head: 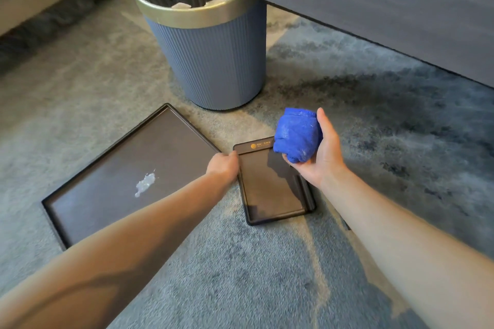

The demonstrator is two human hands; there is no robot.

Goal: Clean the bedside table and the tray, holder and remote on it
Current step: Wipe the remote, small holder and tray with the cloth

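Rectangular dark tray (107,195), white smear (145,184), flat on plush grey carpet (240,275). Smaller rimmed holder (270,195) beside it, left hand (223,165) gripping its edge. Right hand (324,157) clutches balled blue cloth (296,133). Ribbed bin (213,61) behind.

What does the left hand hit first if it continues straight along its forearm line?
The holder: the left hand looks to be touching its far left corner, though depth is unclear.

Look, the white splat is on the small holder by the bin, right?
Not quite. The head view shows the white splat on the big tray, not on the small holder. Both lie on the carpet by the bin.
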